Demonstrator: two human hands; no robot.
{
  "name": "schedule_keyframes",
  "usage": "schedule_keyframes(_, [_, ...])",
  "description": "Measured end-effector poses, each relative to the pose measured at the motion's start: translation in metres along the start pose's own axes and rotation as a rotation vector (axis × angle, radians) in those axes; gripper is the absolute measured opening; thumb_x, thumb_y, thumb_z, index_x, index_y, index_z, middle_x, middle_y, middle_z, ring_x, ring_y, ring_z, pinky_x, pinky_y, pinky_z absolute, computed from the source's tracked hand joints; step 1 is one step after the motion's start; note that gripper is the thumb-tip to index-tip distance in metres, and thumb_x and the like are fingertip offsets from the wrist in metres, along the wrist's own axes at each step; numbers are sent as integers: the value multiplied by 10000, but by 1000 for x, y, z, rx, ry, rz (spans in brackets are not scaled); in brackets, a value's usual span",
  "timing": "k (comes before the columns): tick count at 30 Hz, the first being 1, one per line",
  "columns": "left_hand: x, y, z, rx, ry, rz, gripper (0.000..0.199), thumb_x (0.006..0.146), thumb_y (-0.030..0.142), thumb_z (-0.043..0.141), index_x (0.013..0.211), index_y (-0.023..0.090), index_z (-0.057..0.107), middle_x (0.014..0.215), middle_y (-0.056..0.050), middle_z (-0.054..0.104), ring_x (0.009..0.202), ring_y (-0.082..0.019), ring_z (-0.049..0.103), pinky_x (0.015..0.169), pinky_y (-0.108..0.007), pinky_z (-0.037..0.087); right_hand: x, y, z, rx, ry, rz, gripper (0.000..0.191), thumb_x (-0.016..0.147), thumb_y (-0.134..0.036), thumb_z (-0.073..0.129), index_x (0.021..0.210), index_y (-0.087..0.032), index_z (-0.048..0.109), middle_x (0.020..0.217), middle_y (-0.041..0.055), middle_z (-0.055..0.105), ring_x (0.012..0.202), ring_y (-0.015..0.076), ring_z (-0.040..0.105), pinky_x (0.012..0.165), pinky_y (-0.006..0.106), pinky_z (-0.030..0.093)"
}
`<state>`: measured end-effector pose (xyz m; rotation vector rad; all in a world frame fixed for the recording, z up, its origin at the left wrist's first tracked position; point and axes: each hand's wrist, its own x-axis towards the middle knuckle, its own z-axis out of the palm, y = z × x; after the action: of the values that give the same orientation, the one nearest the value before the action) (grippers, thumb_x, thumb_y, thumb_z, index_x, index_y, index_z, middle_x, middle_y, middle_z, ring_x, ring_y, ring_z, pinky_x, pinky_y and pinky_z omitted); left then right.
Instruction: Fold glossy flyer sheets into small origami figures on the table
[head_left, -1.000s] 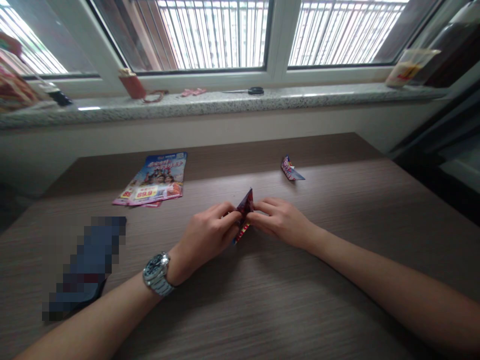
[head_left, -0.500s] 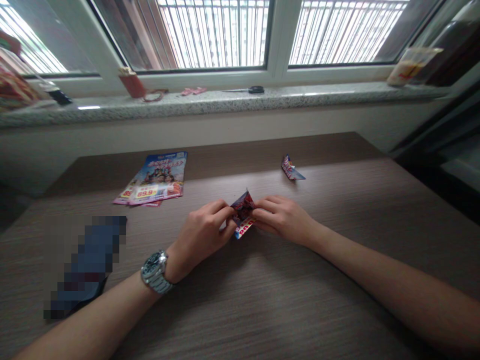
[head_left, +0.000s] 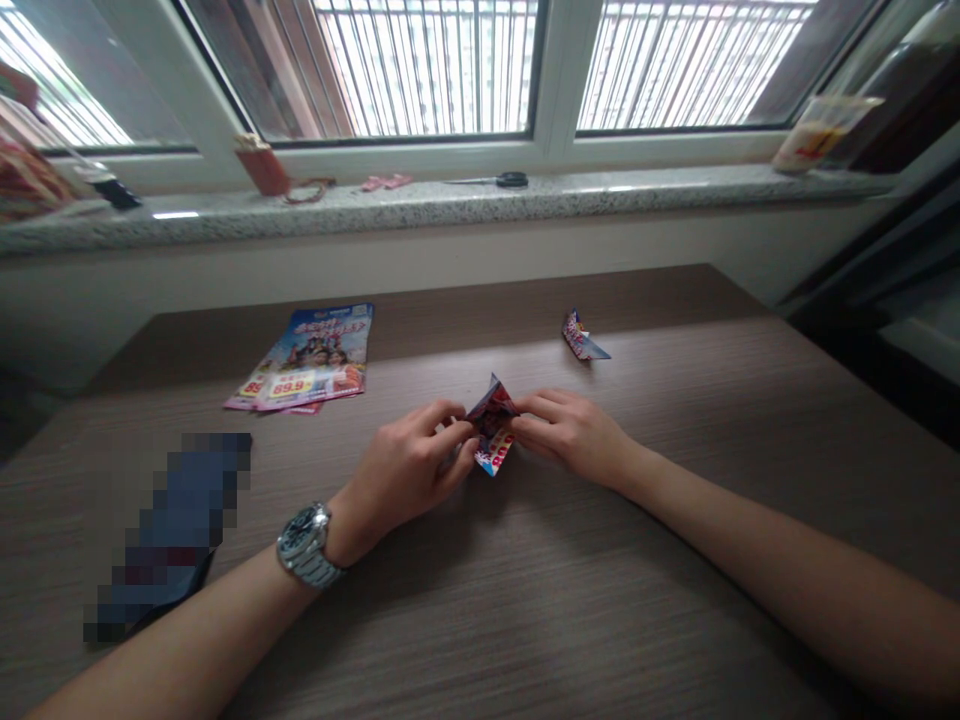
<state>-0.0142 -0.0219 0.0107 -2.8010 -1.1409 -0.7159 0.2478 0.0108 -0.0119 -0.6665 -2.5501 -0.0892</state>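
Observation:
Between my two hands is a small folded paper (head_left: pixel 495 425) with dark red, blue and white print, its peak pointing up and a printed flap low at the front. My left hand (head_left: pixel 409 455), with a metal watch (head_left: pixel 307 545) on the wrist, pinches the paper's left side. The fingers of my right hand (head_left: pixel 574 435) are closed on its right side. Some of the fingertips are hidden behind the folds. Farther back to the right lies another folded paper piece (head_left: pixel 581 338), apart from both hands.
Printed flyers (head_left: pixel 307 360) lie in a stack at the back left of the wooden table (head_left: pixel 525 600). A blurred-out dark blue object (head_left: pixel 176 525) rests beside my left forearm. On the stone sill (head_left: pixel 420 210) are scissors (head_left: pixel 510 180), a red container (head_left: pixel 262 165) and a plastic cup (head_left: pixel 821 135).
The folded paper has shifted slightly right and its folds stand wider apart, with more of the inside showing. Both hands keep hold of it, my right hand having moved slightly right.

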Motion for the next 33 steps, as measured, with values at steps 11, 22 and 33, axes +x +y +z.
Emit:
schedule_keyframes(11, [-3,-10,4,-19,30,68,197,975,193,560,1153,161,641,1152,-103,704,938,-221,703,801,-332,580,-3,5,-1,10,18,2,174,1048,-258,538,1098,-181,686,1173,98,732,992,232,683,850,358,558])
schedule_keyframes(22, [-4,-16,6,-37,19,119,153,1043,203,534,1142,146,635,1142,-97,712,932,-198,713,801,-304,591,-5,3,-1,13,32,20,205,1039,-246,554,1187,-192,684,1224,98,729,1011,244,698,867,381,577])
schedule_keyframes(33, [-6,-17,4,-83,64,72,134,1029,158,543,1090,163,662,1173,-98,669,907,-174,707,792,-291,587,-4,2,-3,87,96,56,188,1042,-244,548,1132,-179,699,1224,106,740,1037,239,723,894,376,597])
